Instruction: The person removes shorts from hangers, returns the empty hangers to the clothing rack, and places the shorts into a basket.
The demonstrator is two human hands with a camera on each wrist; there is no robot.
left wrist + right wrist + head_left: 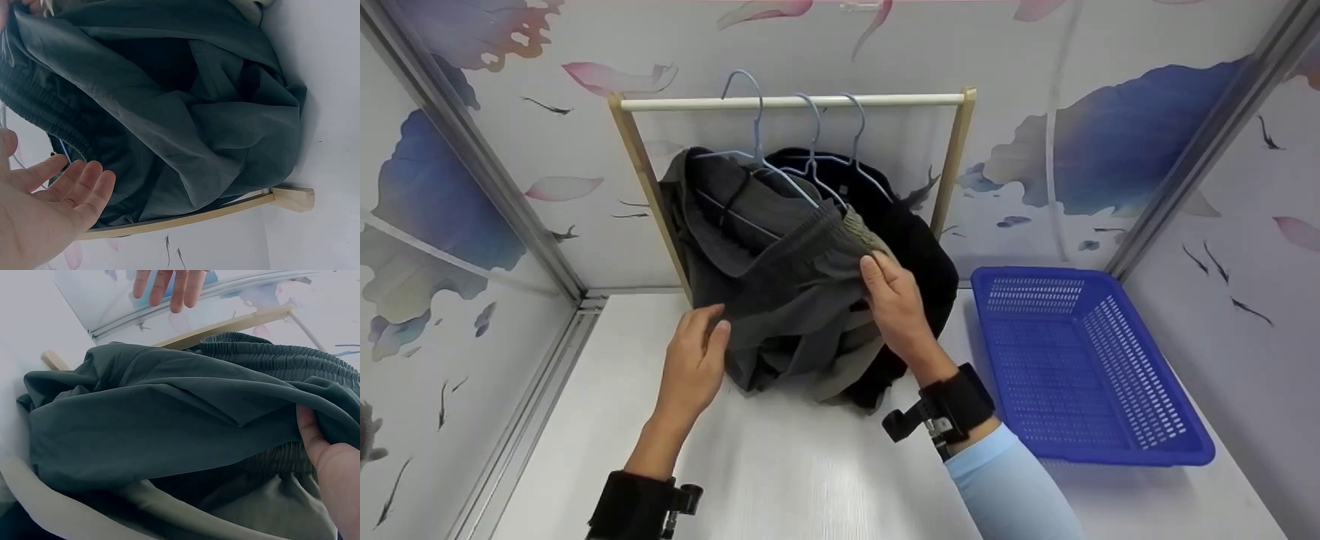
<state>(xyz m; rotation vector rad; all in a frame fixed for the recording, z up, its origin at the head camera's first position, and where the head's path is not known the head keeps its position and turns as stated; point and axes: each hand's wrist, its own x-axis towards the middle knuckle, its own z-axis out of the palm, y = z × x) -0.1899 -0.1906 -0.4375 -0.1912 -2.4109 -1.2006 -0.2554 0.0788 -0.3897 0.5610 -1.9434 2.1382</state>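
Dark grey-green pants (780,300) with a gathered elastic waistband hang on a light blue hanger (759,129) at the front of the rack. My right hand (901,309) pinches the waistband's right side, thumb on the outside; in the right wrist view the thumb of that hand (337,467) lies against the cloth. Left of the pants is my left hand (694,364), its fingers loosely bent and holding nothing. In the left wrist view this hand (50,208) is near the waistband; whether it touches the cloth I cannot tell.
The rack has a white rail (682,105) and wooden legs (952,165). Behind the pants hang a khaki garment (851,352) and a black garment (934,262) on two more blue hangers. A blue plastic basket (1057,375) stands at the right on the white table (810,480). Patterned walls enclose the table.
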